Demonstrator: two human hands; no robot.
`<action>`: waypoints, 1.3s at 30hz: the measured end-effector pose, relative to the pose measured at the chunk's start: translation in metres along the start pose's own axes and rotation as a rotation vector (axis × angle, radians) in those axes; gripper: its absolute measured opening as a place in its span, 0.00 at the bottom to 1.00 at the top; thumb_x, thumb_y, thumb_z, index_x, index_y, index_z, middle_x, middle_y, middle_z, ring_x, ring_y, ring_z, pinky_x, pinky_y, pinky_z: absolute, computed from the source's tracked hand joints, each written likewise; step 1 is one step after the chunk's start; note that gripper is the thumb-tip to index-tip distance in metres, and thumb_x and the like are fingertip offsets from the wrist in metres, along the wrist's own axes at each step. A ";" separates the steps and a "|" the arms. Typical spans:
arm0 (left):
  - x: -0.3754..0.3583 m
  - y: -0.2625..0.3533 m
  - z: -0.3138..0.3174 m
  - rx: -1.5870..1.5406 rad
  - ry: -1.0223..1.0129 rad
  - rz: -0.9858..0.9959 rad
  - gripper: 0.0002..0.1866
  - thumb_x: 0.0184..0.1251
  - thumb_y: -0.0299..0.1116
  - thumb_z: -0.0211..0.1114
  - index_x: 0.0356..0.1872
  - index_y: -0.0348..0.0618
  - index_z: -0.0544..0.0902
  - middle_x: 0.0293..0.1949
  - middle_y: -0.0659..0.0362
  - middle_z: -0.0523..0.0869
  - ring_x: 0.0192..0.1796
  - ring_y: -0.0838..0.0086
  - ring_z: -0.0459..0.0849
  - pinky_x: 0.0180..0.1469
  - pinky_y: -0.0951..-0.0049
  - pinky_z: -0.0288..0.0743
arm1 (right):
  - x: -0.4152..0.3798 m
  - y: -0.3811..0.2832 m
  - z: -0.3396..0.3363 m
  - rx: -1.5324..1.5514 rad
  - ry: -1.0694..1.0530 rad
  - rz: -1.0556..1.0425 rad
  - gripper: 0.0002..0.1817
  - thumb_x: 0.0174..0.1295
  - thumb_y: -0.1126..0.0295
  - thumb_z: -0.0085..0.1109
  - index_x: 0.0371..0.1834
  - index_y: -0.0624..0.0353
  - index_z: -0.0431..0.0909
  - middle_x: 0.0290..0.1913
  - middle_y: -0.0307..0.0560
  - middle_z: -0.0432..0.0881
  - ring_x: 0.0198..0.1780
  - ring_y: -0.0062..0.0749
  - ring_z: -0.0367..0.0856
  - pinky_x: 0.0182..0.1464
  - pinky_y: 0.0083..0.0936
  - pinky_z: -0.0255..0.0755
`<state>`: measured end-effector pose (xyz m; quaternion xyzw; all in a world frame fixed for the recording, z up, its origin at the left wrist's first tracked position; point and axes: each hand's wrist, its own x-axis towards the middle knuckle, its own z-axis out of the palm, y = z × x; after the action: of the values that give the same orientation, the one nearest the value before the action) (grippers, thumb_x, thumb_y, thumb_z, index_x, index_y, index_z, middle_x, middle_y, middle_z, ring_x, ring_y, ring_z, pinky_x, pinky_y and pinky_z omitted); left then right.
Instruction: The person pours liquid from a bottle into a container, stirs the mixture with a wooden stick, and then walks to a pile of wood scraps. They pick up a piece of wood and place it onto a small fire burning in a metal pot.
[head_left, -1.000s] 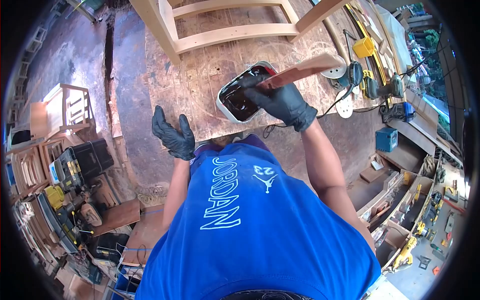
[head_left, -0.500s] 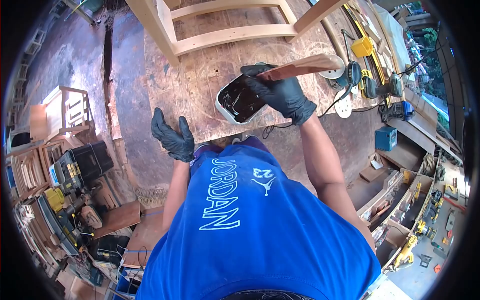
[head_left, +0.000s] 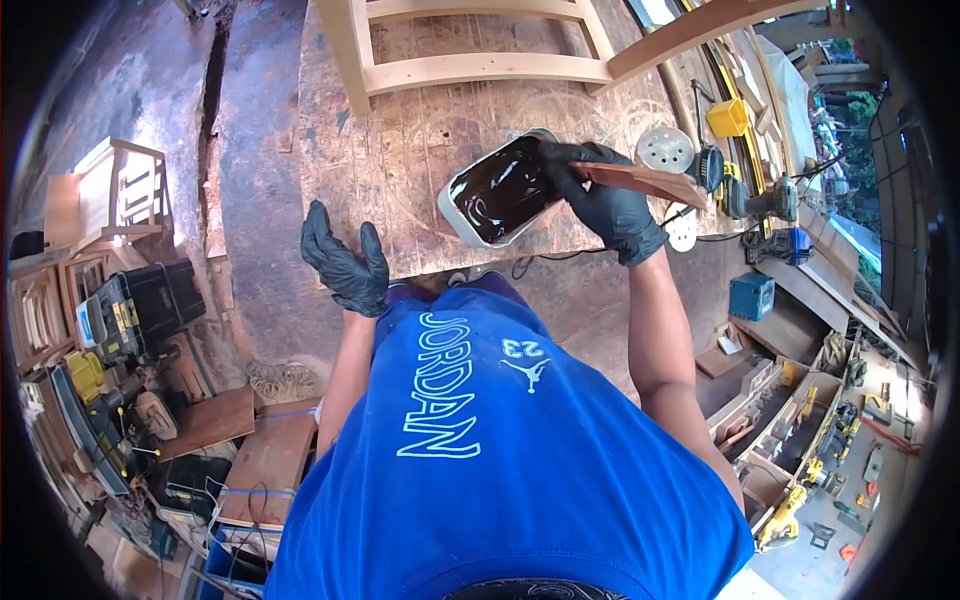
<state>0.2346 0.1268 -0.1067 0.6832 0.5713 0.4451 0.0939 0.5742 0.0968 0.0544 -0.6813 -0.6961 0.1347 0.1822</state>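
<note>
My right hand (head_left: 612, 212), in a black glove, is closed around a flat reddish-brown wooden piece (head_left: 650, 182) that points to the right. Its fingertips are right at the far right rim of a pale rectangular container (head_left: 462, 226). Glossy dark brown liquid (head_left: 503, 192) fills much of the container, which stands on the worn wooden workbench (head_left: 400, 200). Left of the container, my left hand (head_left: 345, 262), also black-gloved, hangs open near the bench's front edge, thumb apart from the fingers and nothing in it.
A bare wood frame (head_left: 490, 68) stands on the bench beyond the container. To the right lie a perforated sanding disc (head_left: 665, 150), a yellow box (head_left: 727, 118) and a cordless drill (head_left: 772, 200). Black tool cases (head_left: 150, 310) are at the left.
My right hand has shifted right and slightly toward me, and the wooden piece has turned, its outer end lower. More of the dark liquid shows. My left hand stays about the same.
</note>
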 end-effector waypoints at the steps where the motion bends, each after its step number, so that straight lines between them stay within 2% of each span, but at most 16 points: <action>1: 0.000 0.001 0.000 0.003 0.003 -0.008 0.39 0.75 0.42 0.69 0.79 0.32 0.64 0.73 0.39 0.71 0.74 0.44 0.66 0.77 0.47 0.58 | -0.005 0.001 0.000 -0.017 -0.038 -0.002 0.12 0.72 0.71 0.68 0.55 0.59 0.89 0.46 0.50 0.92 0.44 0.36 0.91 0.48 0.31 0.84; 4: 0.000 0.001 0.000 0.011 0.006 -0.024 0.40 0.75 0.42 0.69 0.79 0.32 0.64 0.73 0.39 0.71 0.74 0.45 0.67 0.77 0.47 0.58 | -0.017 -0.011 0.002 0.164 -0.018 -0.059 0.12 0.72 0.70 0.68 0.55 0.59 0.89 0.46 0.50 0.92 0.45 0.36 0.91 0.48 0.31 0.84; 6: -0.001 0.000 -0.001 0.015 0.001 -0.021 0.40 0.74 0.42 0.69 0.79 0.32 0.64 0.73 0.39 0.71 0.74 0.45 0.67 0.77 0.47 0.58 | -0.009 -0.027 -0.006 0.206 -0.119 0.059 0.12 0.72 0.71 0.68 0.55 0.60 0.89 0.47 0.48 0.93 0.46 0.33 0.91 0.50 0.31 0.83; 8: 0.000 0.000 -0.001 -0.008 0.003 -0.014 0.39 0.74 0.41 0.69 0.79 0.32 0.64 0.73 0.40 0.71 0.74 0.45 0.67 0.77 0.47 0.58 | 0.001 -0.018 0.000 0.395 0.023 0.049 0.13 0.71 0.73 0.69 0.57 0.59 0.88 0.50 0.45 0.93 0.49 0.29 0.90 0.54 0.29 0.83; 9: 0.001 0.001 -0.002 -0.009 0.006 -0.017 0.39 0.74 0.41 0.69 0.79 0.32 0.64 0.73 0.40 0.71 0.74 0.45 0.67 0.77 0.47 0.58 | 0.006 -0.022 -0.009 0.495 -0.003 0.173 0.14 0.72 0.74 0.69 0.59 0.61 0.87 0.54 0.45 0.92 0.53 0.26 0.89 0.58 0.27 0.82; 16: -0.001 -0.002 -0.001 -0.015 0.012 -0.016 0.40 0.74 0.42 0.70 0.79 0.32 0.65 0.74 0.39 0.71 0.75 0.44 0.66 0.78 0.47 0.58 | 0.015 -0.004 -0.029 0.551 0.045 0.083 0.13 0.72 0.71 0.69 0.56 0.63 0.88 0.56 0.46 0.92 0.53 0.27 0.89 0.57 0.26 0.83; 18: 0.000 -0.001 -0.002 -0.020 0.019 -0.011 0.40 0.74 0.42 0.70 0.79 0.32 0.64 0.74 0.39 0.71 0.75 0.44 0.66 0.78 0.47 0.58 | 0.020 0.001 -0.033 0.460 0.002 0.047 0.13 0.72 0.67 0.70 0.56 0.60 0.89 0.58 0.47 0.91 0.53 0.30 0.90 0.55 0.28 0.83; 20: 0.001 0.002 -0.003 -0.024 0.038 -0.005 0.37 0.77 0.42 0.68 0.78 0.32 0.66 0.74 0.40 0.72 0.75 0.46 0.68 0.77 0.49 0.59 | 0.023 0.016 -0.030 0.059 -0.108 0.035 0.14 0.72 0.63 0.69 0.55 0.56 0.90 0.53 0.50 0.92 0.50 0.37 0.92 0.51 0.32 0.83; 23: 0.000 0.000 -0.002 -0.026 0.044 -0.012 0.37 0.77 0.42 0.68 0.79 0.32 0.66 0.74 0.40 0.72 0.75 0.46 0.68 0.77 0.49 0.59 | 0.013 0.012 -0.031 -0.005 -0.212 0.085 0.14 0.71 0.60 0.68 0.55 0.52 0.91 0.47 0.51 0.92 0.45 0.42 0.91 0.48 0.33 0.82; 24: 0.000 0.000 -0.001 -0.027 0.048 -0.016 0.37 0.77 0.42 0.68 0.79 0.32 0.66 0.74 0.40 0.72 0.75 0.46 0.68 0.77 0.49 0.59 | 0.010 0.005 -0.032 -0.007 -0.214 0.082 0.14 0.71 0.60 0.68 0.55 0.52 0.91 0.47 0.51 0.92 0.45 0.42 0.91 0.48 0.33 0.82; 26: 0.000 0.000 -0.001 -0.029 0.048 -0.015 0.38 0.77 0.42 0.69 0.79 0.32 0.66 0.74 0.40 0.72 0.75 0.46 0.67 0.77 0.49 0.59 | 0.009 -0.014 -0.030 0.149 -0.299 0.136 0.14 0.73 0.73 0.67 0.59 0.61 0.87 0.52 0.46 0.93 0.52 0.27 0.89 0.56 0.28 0.82; 32: 0.001 0.001 -0.003 -0.042 0.034 -0.020 0.38 0.77 0.42 0.69 0.79 0.33 0.65 0.74 0.40 0.72 0.75 0.46 0.67 0.78 0.48 0.58 | 0.019 -0.021 -0.017 0.508 -0.015 0.015 0.12 0.73 0.65 0.68 0.54 0.59 0.90 0.46 0.52 0.93 0.48 0.33 0.92 0.50 0.28 0.83; 34: 0.000 -0.001 -0.002 -0.029 0.032 -0.013 0.39 0.75 0.42 0.69 0.79 0.32 0.65 0.73 0.40 0.71 0.75 0.46 0.67 0.78 0.48 0.58 | 0.015 -0.020 -0.031 0.184 -0.169 0.145 0.13 0.72 0.65 0.70 0.54 0.59 0.90 0.48 0.52 0.93 0.48 0.32 0.91 0.49 0.28 0.83; 35: 0.000 -0.002 -0.002 -0.014 0.026 -0.008 0.39 0.74 0.43 0.69 0.79 0.32 0.65 0.73 0.40 0.71 0.75 0.45 0.66 0.77 0.48 0.58 | 0.015 -0.029 -0.037 0.120 -0.313 0.210 0.14 0.73 0.70 0.69 0.59 0.58 0.87 0.55 0.49 0.92 0.53 0.29 0.89 0.57 0.30 0.82; 38: -0.001 -0.002 -0.002 -0.017 0.007 -0.020 0.40 0.74 0.42 0.69 0.79 0.32 0.64 0.73 0.40 0.71 0.75 0.45 0.66 0.78 0.48 0.58 | 0.003 -0.035 -0.018 0.306 -0.318 -0.039 0.14 0.72 0.70 0.69 0.59 0.58 0.87 0.54 0.48 0.92 0.53 0.29 0.89 0.57 0.30 0.82; 39: -0.001 -0.003 -0.002 -0.019 0.005 -0.015 0.40 0.74 0.42 0.69 0.79 0.32 0.64 0.73 0.40 0.71 0.75 0.45 0.66 0.78 0.48 0.58 | 0.004 -0.033 -0.006 0.349 -0.335 0.000 0.15 0.72 0.69 0.70 0.59 0.59 0.87 0.54 0.47 0.92 0.53 0.29 0.89 0.58 0.30 0.82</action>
<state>0.2316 0.1261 -0.1077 0.6769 0.5723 0.4514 0.1024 0.5474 0.0988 0.0748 -0.6077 -0.6827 0.3639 0.1793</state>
